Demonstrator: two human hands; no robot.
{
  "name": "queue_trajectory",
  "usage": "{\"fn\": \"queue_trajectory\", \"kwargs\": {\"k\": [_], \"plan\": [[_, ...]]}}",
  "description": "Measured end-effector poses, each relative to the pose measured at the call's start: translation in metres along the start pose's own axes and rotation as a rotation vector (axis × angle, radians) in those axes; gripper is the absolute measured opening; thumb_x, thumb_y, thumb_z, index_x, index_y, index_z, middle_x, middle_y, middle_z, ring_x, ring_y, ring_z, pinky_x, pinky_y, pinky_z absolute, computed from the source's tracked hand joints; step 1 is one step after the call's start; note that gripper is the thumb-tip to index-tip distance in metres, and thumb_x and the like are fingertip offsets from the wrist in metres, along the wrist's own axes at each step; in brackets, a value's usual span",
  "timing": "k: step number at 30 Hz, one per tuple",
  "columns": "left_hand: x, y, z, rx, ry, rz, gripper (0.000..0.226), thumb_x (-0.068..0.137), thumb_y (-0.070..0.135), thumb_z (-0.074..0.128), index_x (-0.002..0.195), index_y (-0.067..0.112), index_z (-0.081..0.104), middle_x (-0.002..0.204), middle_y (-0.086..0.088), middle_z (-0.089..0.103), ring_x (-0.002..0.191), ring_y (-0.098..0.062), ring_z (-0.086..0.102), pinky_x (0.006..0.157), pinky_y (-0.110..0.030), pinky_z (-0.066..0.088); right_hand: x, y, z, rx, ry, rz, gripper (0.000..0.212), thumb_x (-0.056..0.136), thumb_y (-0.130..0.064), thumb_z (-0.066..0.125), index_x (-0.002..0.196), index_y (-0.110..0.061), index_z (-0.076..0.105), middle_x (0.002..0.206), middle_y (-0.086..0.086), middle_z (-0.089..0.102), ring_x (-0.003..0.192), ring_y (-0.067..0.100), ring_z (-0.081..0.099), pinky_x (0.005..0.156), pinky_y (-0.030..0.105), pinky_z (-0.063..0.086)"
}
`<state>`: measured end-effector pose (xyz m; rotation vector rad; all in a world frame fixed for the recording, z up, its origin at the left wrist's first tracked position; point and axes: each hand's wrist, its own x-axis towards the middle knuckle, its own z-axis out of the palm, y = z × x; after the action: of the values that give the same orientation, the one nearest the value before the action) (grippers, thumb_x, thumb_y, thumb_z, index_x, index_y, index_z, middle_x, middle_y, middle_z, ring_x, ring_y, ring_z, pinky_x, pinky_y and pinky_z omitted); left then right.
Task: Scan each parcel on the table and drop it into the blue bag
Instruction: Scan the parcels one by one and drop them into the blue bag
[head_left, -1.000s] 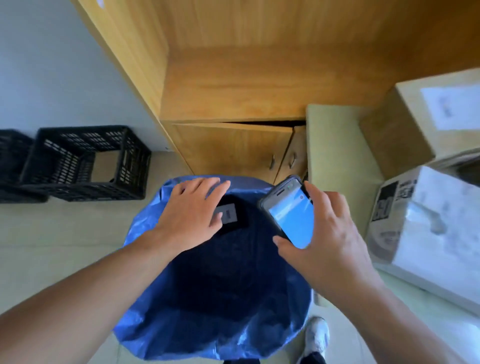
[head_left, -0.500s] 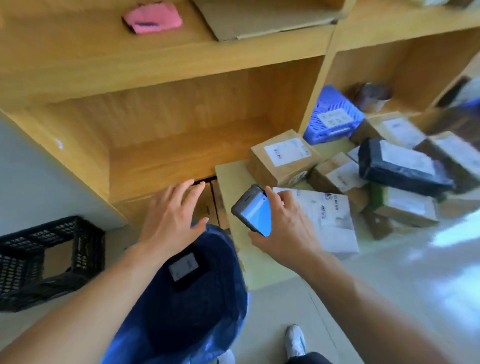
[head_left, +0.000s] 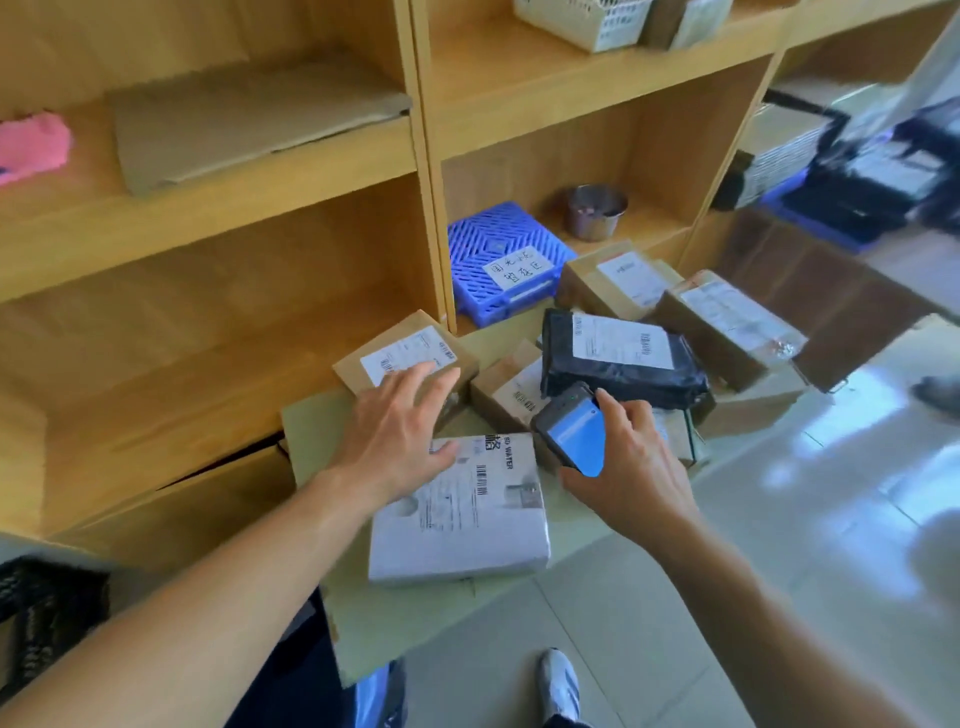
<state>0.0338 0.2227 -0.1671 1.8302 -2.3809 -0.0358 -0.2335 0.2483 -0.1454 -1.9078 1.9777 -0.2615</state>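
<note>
My left hand is spread open, empty, over the white parcel, fingertips at the brown box beyond. My right hand grips the scanner, other parcels just past it.

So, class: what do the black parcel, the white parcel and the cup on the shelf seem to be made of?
Black parcel: glossy plastic film, creased, with highlights. White parcel: probably smooth plastic wrap, faint sheen, rounded edges. Cup: looks like dull grey metal with a bright rim.
</note>
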Motion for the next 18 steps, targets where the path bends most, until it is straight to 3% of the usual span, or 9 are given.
{"fn": "queue_trajectory", "kwargs": {"k": [3,7,12,15,18], "plan": [[0.047,0.046,0.016,-0.045,0.006,0.01,0.083,0.086,0.056,0.069,0.155,0.024,0.034,0.154,-0.007,0.042,0.132,-0.028,0.049,0.095,-0.045,0.052,0.027,0.048,-0.01,0.019,0.002,0.053,0.102,0.074,-0.056,0.072,0.155,-0.025,0.018,0.131,-0.001,0.037,0.117,0.024,0.05,0.087,0.036,0.046],[0.102,0.094,0.041,0.026,-0.035,0.047,0.08,0.096,0.053,0.057,0.16,0.027,0.017,0.16,-0.008,0.033,0.139,-0.027,0.044,0.105,-0.043,0.049,0.055,0.098,-0.018,0.041,-0.035,0.09,0.101,0.075,-0.052,0.073,0.155,-0.028,0.016,0.135,-0.002,0.034,0.114,0.022,0.049,0.086,0.035,0.051],[0.155,0.121,0.075,-0.133,-0.145,-0.207,0.077,0.1,0.05,0.053,0.16,0.027,0.009,0.158,-0.009,0.031,0.134,-0.027,0.048,0.1,-0.045,0.054,0.075,0.139,-0.022,0.113,-0.064,0.138,0.102,0.076,-0.056,0.073,0.156,-0.029,0.016,0.137,-0.004,0.034,0.115,0.018,0.049,0.084,0.033,0.05],[0.17,0.129,0.09,-0.166,-0.214,-0.387,0.074,0.103,0.052,0.044,0.161,0.029,0.004,0.16,-0.01,0.031,0.135,-0.029,0.05,0.096,-0.046,0.055,0.077,0.15,-0.022,0.125,-0.069,0.136,0.102,0.075,-0.057,0.073,0.155,-0.03,0.016,0.133,-0.006,0.034,0.105,0.017,0.05,0.08,0.036,0.055],[0.178,0.134,0.101,-0.255,-0.264,-0.527,0.072,0.106,0.05,0.04,0.163,0.029,0.002,0.166,-0.01,0.026,0.145,-0.032,0.041,0.104,-0.049,0.048,0.081,0.158,-0.027,0.104,-0.074,0.13,0.101,0.076,-0.056,0.072,0.155,-0.031,0.015,0.131,-0.006,0.034,0.097,0.011,0.04,0.075,0.029,0.048]]}}
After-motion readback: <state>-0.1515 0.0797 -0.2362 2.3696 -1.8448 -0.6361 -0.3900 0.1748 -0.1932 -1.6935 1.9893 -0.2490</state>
